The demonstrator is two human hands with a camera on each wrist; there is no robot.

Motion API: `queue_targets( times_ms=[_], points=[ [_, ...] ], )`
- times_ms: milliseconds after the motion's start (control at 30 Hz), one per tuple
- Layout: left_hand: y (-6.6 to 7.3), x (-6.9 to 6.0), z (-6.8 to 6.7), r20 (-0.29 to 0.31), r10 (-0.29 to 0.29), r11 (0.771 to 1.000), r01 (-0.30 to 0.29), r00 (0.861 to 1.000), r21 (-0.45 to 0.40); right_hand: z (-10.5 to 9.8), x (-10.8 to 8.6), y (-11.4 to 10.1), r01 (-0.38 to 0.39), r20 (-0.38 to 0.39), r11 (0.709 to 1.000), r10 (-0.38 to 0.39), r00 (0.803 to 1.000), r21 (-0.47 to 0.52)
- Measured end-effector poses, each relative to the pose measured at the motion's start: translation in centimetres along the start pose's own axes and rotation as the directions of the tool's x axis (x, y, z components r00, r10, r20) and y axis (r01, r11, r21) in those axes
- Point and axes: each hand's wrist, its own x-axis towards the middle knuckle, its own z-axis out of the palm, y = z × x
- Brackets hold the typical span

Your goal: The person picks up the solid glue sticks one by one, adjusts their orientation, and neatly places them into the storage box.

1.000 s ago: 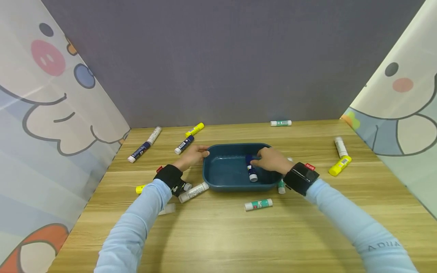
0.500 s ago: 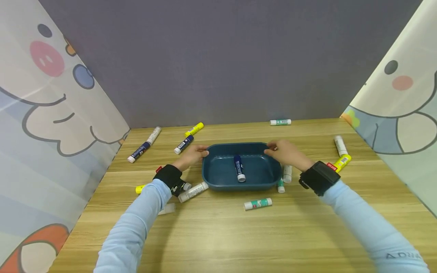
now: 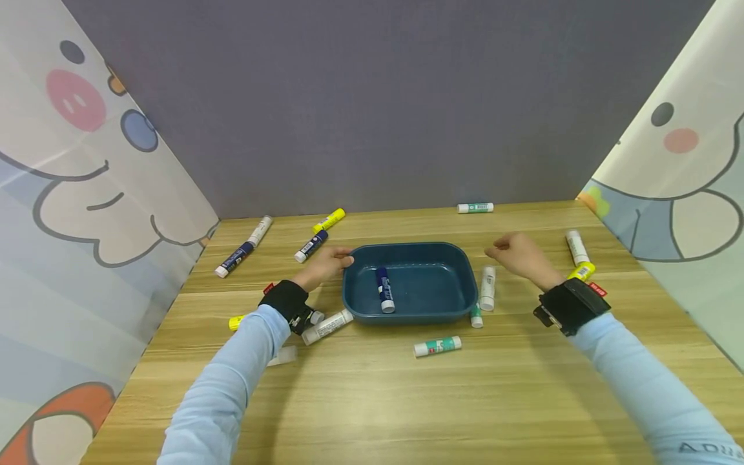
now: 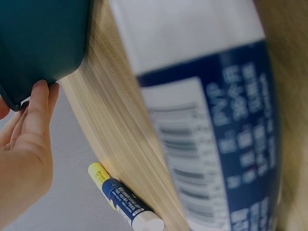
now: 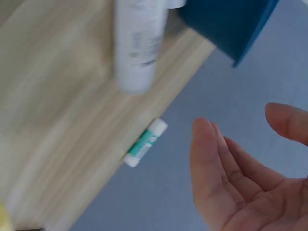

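A dark teal plastic tray (image 3: 430, 319) sits mid-table with a single dark blue glue stick (image 3: 384, 290) lying toward its left end. At its far left corner, my left hand (image 3: 323, 266) pinches the rim, thumb on the inner side and fingers outside, as the left wrist view shows. My right hand (image 3: 523, 257) is off to the right of the tray, holding nothing; thumb and fingers are apart in the right wrist view. Just below it lie a white glue stick (image 3: 487, 289) and a green-and-white one (image 3: 476, 316), both by the tray's right side.
Other glue sticks lie around: a green one (image 3: 438, 347) in front, another (image 3: 475, 208) at the back, and a white one (image 3: 327, 327) touching the tray's left front. Blue (image 3: 310, 246) and yellow (image 3: 329, 221) ones lie back left. A grey wall (image 3: 383, 103) bounds the table.
The blue glue stick has shifted left within the tray. My right hand has lifted out past the right rim and away to the right. My left hand keeps its place on the rim.
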Motion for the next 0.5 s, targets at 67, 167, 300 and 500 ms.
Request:
queue_targets(
  times_ms=[67,167,300,500],
  points=[
    [0.0,0.1,0.0,-0.004,0.001,1.000,-0.001,1.000,0.002,0.0,-0.1,0.7,-0.027,0.026,1.000,0.027,0.999,-0.002],
    [0.0,0.2,-0.1,-0.006,0.000,1.000,0.000,1.000,0.001,0.1,-0.1,1.6,-0.069,0.069,0.997,0.070,0.995,-0.023],
    [0.0,0.2,-0.1,-0.011,-0.008,1.000,0.008,1.000,0.000,0.6,-0.1,2.8,-0.131,0.122,0.990,0.136,0.983,-0.043],
    [-0.1,0.1,0.0,-0.008,-0.015,1.000,0.015,1.000,0.001,1.7,0.0,3.7,-0.183,0.150,0.979,0.195,0.969,-0.088]
  ],
)
